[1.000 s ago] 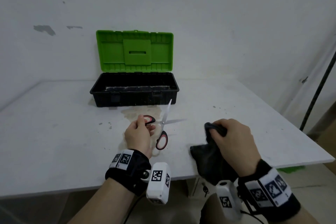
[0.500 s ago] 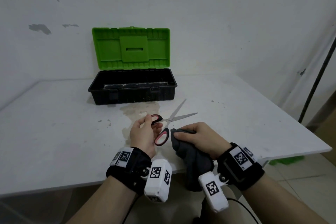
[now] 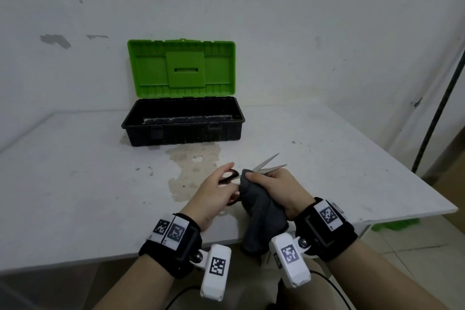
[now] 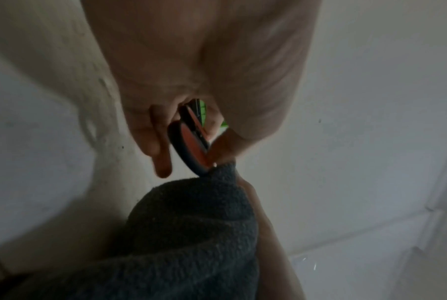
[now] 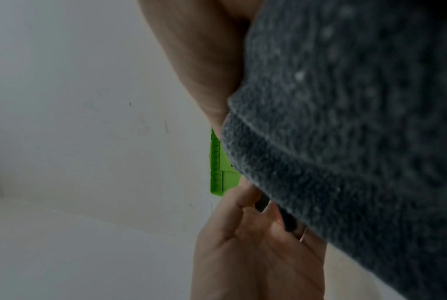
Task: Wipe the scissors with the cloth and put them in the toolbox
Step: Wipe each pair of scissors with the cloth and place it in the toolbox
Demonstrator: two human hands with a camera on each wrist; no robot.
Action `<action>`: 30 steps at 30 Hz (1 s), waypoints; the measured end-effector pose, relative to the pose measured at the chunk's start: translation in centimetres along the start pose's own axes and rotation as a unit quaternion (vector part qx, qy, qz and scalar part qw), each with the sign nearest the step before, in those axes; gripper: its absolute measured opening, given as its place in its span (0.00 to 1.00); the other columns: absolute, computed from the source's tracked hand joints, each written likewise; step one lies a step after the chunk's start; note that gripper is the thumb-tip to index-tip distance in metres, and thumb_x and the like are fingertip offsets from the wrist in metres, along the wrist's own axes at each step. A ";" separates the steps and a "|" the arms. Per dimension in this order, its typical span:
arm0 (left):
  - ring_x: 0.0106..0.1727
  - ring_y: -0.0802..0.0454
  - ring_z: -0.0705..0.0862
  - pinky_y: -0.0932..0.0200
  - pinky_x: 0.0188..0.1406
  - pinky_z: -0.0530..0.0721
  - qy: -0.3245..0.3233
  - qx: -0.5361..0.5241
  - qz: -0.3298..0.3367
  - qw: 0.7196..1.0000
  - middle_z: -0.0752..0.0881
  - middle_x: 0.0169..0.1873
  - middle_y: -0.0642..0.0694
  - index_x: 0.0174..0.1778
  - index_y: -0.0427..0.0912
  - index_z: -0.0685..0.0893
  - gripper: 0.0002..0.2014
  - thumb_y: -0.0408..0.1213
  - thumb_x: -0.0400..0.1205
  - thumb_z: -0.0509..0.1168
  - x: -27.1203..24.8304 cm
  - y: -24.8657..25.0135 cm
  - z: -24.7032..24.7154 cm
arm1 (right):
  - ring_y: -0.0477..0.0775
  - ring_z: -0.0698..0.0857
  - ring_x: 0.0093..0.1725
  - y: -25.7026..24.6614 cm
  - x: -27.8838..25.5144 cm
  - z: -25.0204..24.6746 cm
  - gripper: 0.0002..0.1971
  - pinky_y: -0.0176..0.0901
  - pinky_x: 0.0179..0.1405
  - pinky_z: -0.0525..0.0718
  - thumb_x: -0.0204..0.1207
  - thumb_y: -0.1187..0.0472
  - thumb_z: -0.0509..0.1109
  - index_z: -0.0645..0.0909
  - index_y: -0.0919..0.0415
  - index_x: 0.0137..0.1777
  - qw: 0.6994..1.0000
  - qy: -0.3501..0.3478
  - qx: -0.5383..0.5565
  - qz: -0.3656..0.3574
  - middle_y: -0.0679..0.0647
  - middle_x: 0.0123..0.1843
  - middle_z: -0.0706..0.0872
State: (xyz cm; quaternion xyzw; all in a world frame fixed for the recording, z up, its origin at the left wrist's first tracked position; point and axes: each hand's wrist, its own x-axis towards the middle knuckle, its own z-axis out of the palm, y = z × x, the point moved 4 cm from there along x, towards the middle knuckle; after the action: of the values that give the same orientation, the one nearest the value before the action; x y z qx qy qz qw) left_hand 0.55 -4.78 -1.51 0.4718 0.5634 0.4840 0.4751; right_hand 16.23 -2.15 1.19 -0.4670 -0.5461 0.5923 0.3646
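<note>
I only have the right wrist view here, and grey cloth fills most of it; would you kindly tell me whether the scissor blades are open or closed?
Observer: Open. In the head view the scissors show two blade tips spread apart beyond the right hand.
Operator: Thank you. Is the toolbox ready to receive them?
Observer: Yes, the toolbox stands on the table with its green lid upright.
Operator: And where does the left hand hold?
Observer: The left hand has its grip on the handles, whose red inner lining shows in the left wrist view; the cloth touches them.
</note>
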 end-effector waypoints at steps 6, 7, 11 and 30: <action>0.65 0.55 0.79 0.58 0.73 0.76 -0.129 0.311 0.030 0.941 0.52 0.77 0.56 0.89 0.47 0.50 0.50 0.44 0.77 0.76 -0.1 -0.2 0.3 | 0.59 0.90 0.36 0.3 0.1 0.0 0.12 0.49 0.38 0.90 0.77 0.61 0.74 0.87 0.73 0.46 0.998 0.017 0.047 0.042 0.69 0.40 0.90; 0.69 0.54 0.77 0.57 0.76 0.74 -0.122 0.317 0.039 0.940 0.51 0.79 0.55 0.89 0.47 0.49 0.50 0.44 0.78 0.75 -0.1 -0.1 0.5 | 0.61 0.90 0.39 0.4 0.1 0.1 0.13 0.53 0.43 0.89 0.77 0.61 0.74 0.86 0.74 0.48 0.998 0.015 0.050 0.043 0.70 0.43 0.90; 0.70 0.49 0.77 0.53 0.76 0.75 -0.042 0.362 0.080 0.928 0.59 0.77 0.48 0.87 0.46 0.59 0.33 0.34 0.86 0.64 -0.1 0.2 0.8 | 0.61 0.89 0.43 0.2 0.4 0.7 0.13 0.55 0.50 0.88 0.76 0.61 0.74 0.87 0.74 0.50 0.999 0.006 0.038 0.021 0.70 0.45 0.90; 0.36 0.49 0.91 0.63 0.35 0.88 -0.079 -0.053 -0.054 0.994 0.89 0.43 0.36 0.52 0.34 0.83 0.02 0.27 0.86 0.65 0.2 1.3 -1.8 | 0.54 0.90 0.42 -1.0 0.5 -2.5 0.08 0.44 0.44 0.88 0.76 0.58 0.75 0.90 0.63 0.49 0.992 -0.032 -0.124 -0.018 0.60 0.43 0.92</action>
State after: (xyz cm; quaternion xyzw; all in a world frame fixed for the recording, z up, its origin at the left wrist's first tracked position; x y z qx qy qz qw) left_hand -1.15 -4.61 -0.10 0.4516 0.5225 0.4476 0.5681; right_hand 18.39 -0.71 2.22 -0.4793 -0.6351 0.5279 0.2971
